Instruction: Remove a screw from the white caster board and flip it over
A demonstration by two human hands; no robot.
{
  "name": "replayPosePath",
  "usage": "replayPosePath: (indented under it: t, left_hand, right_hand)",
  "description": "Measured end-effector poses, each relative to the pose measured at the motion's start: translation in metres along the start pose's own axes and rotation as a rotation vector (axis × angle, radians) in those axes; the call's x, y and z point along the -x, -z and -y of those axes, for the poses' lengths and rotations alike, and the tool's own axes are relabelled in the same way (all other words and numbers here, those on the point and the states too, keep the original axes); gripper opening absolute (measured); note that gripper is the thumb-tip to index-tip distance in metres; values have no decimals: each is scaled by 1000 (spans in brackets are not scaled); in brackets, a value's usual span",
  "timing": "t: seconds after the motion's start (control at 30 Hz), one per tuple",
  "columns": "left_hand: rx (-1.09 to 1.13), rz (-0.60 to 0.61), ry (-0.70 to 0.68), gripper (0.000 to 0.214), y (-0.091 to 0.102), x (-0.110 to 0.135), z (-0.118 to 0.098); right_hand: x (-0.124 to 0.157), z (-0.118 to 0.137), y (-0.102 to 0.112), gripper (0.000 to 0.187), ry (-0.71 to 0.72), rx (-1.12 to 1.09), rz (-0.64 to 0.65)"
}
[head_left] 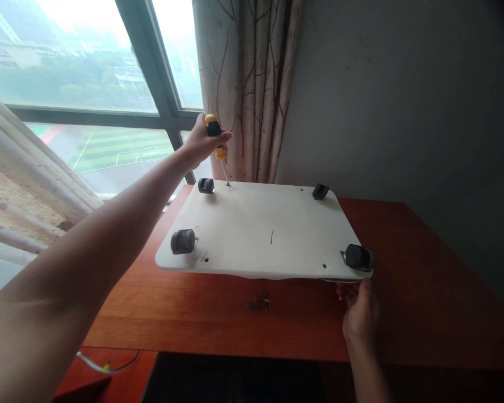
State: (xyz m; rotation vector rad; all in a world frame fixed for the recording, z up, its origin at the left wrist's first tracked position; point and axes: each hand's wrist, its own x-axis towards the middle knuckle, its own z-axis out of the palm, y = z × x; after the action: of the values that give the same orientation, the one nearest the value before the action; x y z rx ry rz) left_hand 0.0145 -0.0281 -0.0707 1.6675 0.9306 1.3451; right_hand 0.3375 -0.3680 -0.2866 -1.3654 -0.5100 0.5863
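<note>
Left hand (201,144) grips yellow-black screwdriver (217,141), tip at white castor board's (260,229) far-left corner; right hand (358,313) pinches its near-right corner.

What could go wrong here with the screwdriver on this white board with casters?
The left hand works the screwdriver at full reach on the far edge of the white board; the tip might slip and gouge it. Only the right hand steadies one near corner, so the board could shift. Loose screws on the table could get knocked off.
</note>
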Motion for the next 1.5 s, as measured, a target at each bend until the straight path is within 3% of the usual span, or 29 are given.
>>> replayPosePath:
  t: [0.17, 0.27, 0.5, 0.67, 1.03, 1.3, 1.5]
  left_hand:
    - [22, 12, 29, 44, -4, -6, 3]
    - [-18, -3, -42, 40, -4, -5, 5]
    - [40, -12, -42, 58, -7, -1, 4]
    - [17, -18, -45, 37, -6, -7, 5]
    - [34, -68, -52, 42, -6, -9, 10]
    - [-152, -134, -71, 43, -5, -5, 8]
    - [-81, -70, -92, 37, -4, -9, 8]
  right_hand:
    - [-1, -2, 0, 45, 1, -17, -8]
    - [-2, -3, 0, 45, 4, -17, -8]
    - [-1, -2, 0, 45, 9, -23, -5]
    - [-1, -1, 0, 46, 13, -22, -6]
    - [0, -1, 0, 45, 1, -22, -10]
    - [0, -2, 0, 45, 5, -19, -12]
    - [0, -1, 0, 44, 5, -25, -14]
